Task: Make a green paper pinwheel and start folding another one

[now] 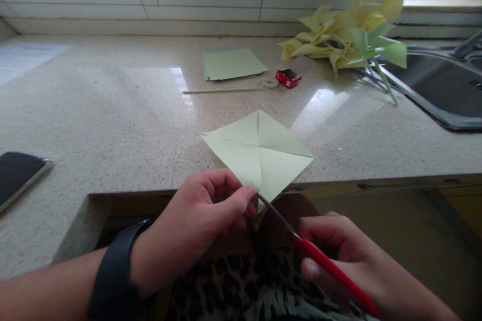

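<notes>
A square of pale green paper [241, 153], creased along both diagonals, lies with its near corner past the counter's front edge. Slits run in from its left, right and far corners. My left hand [216, 203], with a dark band at the wrist, pinches the paper near that near corner between thumb and fingers. In my right hand [339, 251] are scissors with red handles [327, 263], fingers wrapped round them. Their blades [276, 213] point up and left, and the tips meet the paper beside my left thumb.
Behind the paper lie a stack of paper sheets [233, 64], a thin green stick [222, 91], a tape roll [270, 83] and a small red box [289, 78]. Several paper pinwheels [346, 42] rest beside the sink [440, 85]. A dark phone-like object [18, 173] lies at left.
</notes>
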The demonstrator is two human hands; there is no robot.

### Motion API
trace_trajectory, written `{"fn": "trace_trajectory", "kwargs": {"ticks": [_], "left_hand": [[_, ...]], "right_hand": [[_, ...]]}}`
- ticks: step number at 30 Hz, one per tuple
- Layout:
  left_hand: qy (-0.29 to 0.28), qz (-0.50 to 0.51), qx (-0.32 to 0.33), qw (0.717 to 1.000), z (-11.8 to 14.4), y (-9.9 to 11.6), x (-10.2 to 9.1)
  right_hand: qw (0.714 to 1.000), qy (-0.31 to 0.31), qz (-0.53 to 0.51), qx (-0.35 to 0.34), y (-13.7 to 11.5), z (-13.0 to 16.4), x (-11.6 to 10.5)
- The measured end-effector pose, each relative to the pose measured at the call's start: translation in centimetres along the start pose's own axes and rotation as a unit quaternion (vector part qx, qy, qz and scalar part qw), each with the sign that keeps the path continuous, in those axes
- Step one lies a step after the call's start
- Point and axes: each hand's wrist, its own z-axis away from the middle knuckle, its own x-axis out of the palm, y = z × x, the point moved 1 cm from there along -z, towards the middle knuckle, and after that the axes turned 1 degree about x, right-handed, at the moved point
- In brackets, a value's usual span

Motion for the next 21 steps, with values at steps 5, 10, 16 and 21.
{"fn": "trace_trajectory", "kwargs": {"ticks": [5,10,16,21], "left_hand": [[0.006,-0.001,-0.009,1.000,0.06,0.04,0.10],[0.008,-0.002,-0.009,1.000,0.10,0.12,0.01],[0.010,-0.004,-0.012,1.000,0.03,0.14,0.11],[0.012,0.005,-0.012,1.000,-0.15,0.07,0.14]], "right_hand": [[1.000,0.014,0.010,-0.015,-0.22,-0.14,0.01],[1.000,-0.003,-0.013,-0.013,-0.20,-0.19,0.01],[0.999,-0.013,-0.045,-0.019,0.04,-0.26,0.08],[0.999,-0.022,-0.031,-0.036,-0.16,-0.34,0.07]]}}
